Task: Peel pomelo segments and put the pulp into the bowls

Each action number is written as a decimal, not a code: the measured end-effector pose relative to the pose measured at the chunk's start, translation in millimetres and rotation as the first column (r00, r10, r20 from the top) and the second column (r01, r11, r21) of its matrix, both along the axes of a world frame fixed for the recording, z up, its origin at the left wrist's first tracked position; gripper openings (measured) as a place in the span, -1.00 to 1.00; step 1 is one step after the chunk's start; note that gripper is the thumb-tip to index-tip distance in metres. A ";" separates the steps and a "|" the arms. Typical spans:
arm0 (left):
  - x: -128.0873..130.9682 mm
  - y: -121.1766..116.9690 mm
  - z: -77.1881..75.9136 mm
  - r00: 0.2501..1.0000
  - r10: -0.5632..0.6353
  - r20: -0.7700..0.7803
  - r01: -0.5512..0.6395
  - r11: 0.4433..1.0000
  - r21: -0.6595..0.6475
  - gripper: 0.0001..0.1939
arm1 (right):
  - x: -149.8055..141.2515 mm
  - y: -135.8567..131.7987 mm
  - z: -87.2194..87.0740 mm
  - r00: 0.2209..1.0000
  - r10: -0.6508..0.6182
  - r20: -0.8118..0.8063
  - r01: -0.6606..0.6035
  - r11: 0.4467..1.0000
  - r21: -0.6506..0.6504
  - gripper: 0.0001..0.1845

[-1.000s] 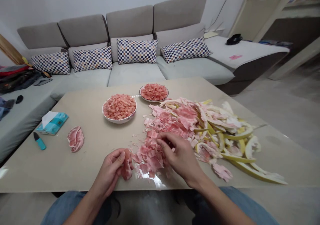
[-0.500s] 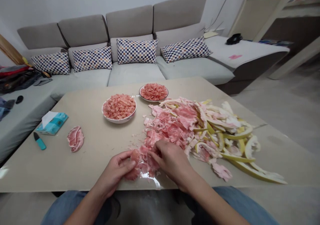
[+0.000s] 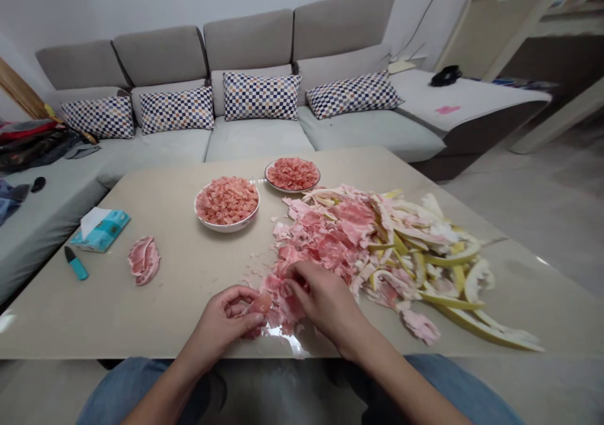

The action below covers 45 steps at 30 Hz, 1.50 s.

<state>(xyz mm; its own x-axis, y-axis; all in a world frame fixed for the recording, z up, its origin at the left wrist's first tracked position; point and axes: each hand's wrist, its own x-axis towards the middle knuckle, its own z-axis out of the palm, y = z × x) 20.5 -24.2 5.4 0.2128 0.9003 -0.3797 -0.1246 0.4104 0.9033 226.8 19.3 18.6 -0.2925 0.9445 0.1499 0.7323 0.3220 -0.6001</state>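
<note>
My left hand curls around a pink pomelo segment just above the tabletop. My right hand sits beside it, its fingertips pinched into the near edge of a heap of pink membrane scraps. Some of the heap lies under those fingers, hidden. Yellow-green pomelo rind strips lie to the right of the heap. Loose pink pulp fills a white bowl and a smaller plate farther off. A separate pink segment lies on the table at left.
A beige tabletop holds everything, with its near edge just past my hands. A tissue pack and a small teal tool lie at left. A grey sofa with checked cushions stands behind the table.
My left hand has moved right and closed lower around the segment. My right hand has moved left and down into the heap's near edge since the oldest frame.
</note>
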 end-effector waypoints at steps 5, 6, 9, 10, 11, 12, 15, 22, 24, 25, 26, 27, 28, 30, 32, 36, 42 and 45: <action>-1.1 -0.3 -0.1 0.999 -0.018 -0.035 0.018 1.000 0.009 -0.62 | -1.1 -0.5 6.8 0.970 0.123 -0.208 -0.124 0.992 0.007 -0.79; -1.1 -0.7 -0.6 0.999 -0.023 -0.040 0.023 1.000 0.009 -0.62 | -1.8 -1.2 9.6 0.953 0.153 -0.260 -0.165 0.986 -0.023 -0.78; -0.8 -1.9 -2.5 0.996 -0.044 -0.077 0.046 0.999 0.021 -0.61 | -4.3 -4.1 16.7 0.908 0.210 -0.362 -0.274 0.953 -0.134 -0.78; -0.6 -2.1 -2.9 0.993 -0.051 -0.105 0.055 0.998 0.032 -0.61 | -5.0 -5.1 18.0 0.903 0.218 -0.370 -0.290 0.945 -0.152 -0.79; -0.4 -2.2 -2.9 0.988 -0.055 -0.144 0.063 0.997 0.050 -0.62 | -5.6 -5.9 18.6 0.903 0.226 -0.365 -0.300 0.940 -0.159 -0.80; -0.3 -2.2 -2.5 0.980 -0.058 -0.188 0.074 0.994 0.076 -0.63 | -6.2 -6.5 18.7 0.906 0.237 -0.351 -0.308 0.938 -0.162 -0.81; -0.2 -1.4 0.8 0.941 -0.055 -0.334 0.131 0.970 0.207 -0.74 | -8.1 -7.9 17.6 0.925 0.270 -0.267 -0.323 0.930 -0.177 -0.84; 1.8 -1.7 7.9 0.886 -0.136 -0.444 0.308 0.888 0.342 -0.88 | -13.0 -12.6 19.8 0.944 0.314 -0.102 -0.328 0.926 -0.184 -0.85; 2.8 -2.6 8.5 0.879 -0.145 -0.454 0.321 0.884 0.339 -0.90 | -13.3 -13.9 20.4 0.940 0.327 -0.095 -0.340 0.922 -0.186 -0.85; 3.1 -3.0 8.6 0.876 -0.151 -0.459 0.328 0.883 0.336 -0.91 | -13.1 -14.4 20.4 0.940 0.327 -0.099 -0.341 0.920 -0.193 -0.84; 3.3 -3.3 8.7 0.873 -0.159 -0.460 0.336 0.881 0.332 -0.91 | -12.9 -14.6 20.2 0.940 0.323 -0.114 -0.340 0.917 -0.207 -0.83; 3.3 -3.5 8.8 0.873 -0.166 -0.458 0.341 0.880 0.332 -0.92 | -12.5 -14.7 19.9 0.938 0.315 -0.142 -0.341 0.911 -0.230 -0.83; 3.1 -3.5 8.9 0.875 -0.171 -0.453 0.345 0.877 0.334 -0.92 | -12.2 -14.4 19.4 0.936 0.304 -0.180 -0.344 0.900 -0.267 -0.83; 1.9 -3.1 9.4 0.875 -0.171 -0.452 0.348 0.872 0.343 -0.92 | -11.6 -13.0 18.0 0.925 0.258 -0.278 -0.351 0.861 -0.368 -0.84; -0.1 -2.3 10.9 0.868 -0.157 -0.471 0.349 0.868 0.354 -0.92 | -11.7 -10.5 15.8 0.910 0.184 -0.372 -0.360 0.796 -0.487 -0.84; -5.4 -1.0 17.2 0.841 -0.139 -0.523 0.374 0.848 0.376 -0.93 | -13.9 -4.5 8.7 0.805 0.011 -0.593 -0.477 0.605 -0.637 -0.86; -10.7 -1.3 17.9 0.817 -0.017 -0.576 0.326 0.838 0.438 -0.92 | -19.7 -2.9 6.0 0.640 -0.226 -0.734 -0.602 0.447 -0.662 -0.82; -12.6 -1.7 14.7 0.822 0.026 -0.569 0.292 0.839 0.460 -0.83 | -20.7 -3.8 8.3 0.622 -0.251 -0.742 -0.601 0.454 -0.658 -0.79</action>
<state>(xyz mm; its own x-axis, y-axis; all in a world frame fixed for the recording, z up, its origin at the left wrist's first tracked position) 8.0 -25.9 20.1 0.2523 0.9671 0.0339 0.4591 -0.1505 0.8755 206.1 15.4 26.9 -0.6741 0.6305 -0.3848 -0.0392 -0.5507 -0.8338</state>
